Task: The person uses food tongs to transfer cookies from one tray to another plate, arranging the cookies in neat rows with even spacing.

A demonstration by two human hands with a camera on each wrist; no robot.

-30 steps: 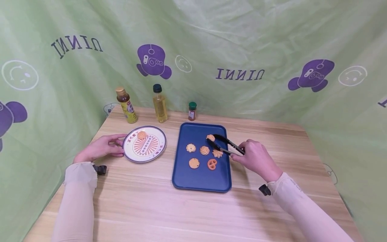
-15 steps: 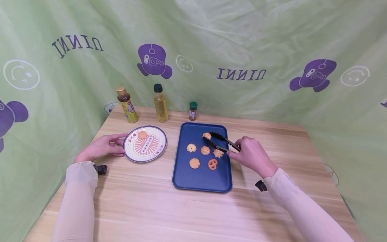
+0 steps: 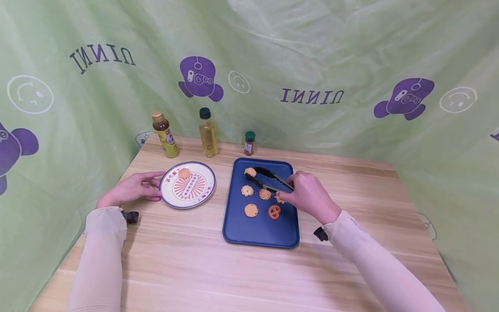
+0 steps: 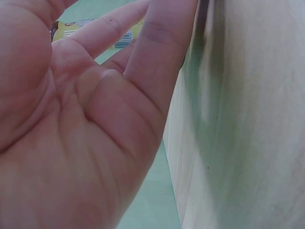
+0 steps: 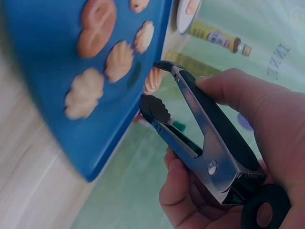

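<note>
My right hand [image 3: 312, 196] grips black-and-metal tongs [image 5: 214, 136] by their arms. Between the tongs' black tips sits a swirled cookie [image 3: 251, 172], held over the upper left of the blue tray [image 3: 259, 232]. Several other cookies lie on the tray, among them a round flat one [image 3: 251, 210] and a pretzel [image 3: 274, 212]; the hand partly covers a flower-shaped one [image 3: 279, 198]. At the left, my left hand [image 3: 130, 189] touches the rim of a patterned white plate [image 3: 169, 195] with its fingers fairly straight. One swirled cookie [image 3: 184, 173] rests on the plate.
Along the table's back edge stand a yellow-labelled bottle [image 3: 166, 138], an oil bottle [image 3: 208, 136] and a small green-capped jar [image 3: 249, 145]. A green printed cloth [image 3: 257, 43] hangs behind the wooden table [image 3: 187, 260].
The right hand has carried the tongs and their cookie leftward across the tray's upper part. My left hand stays at the plate's rim.
</note>
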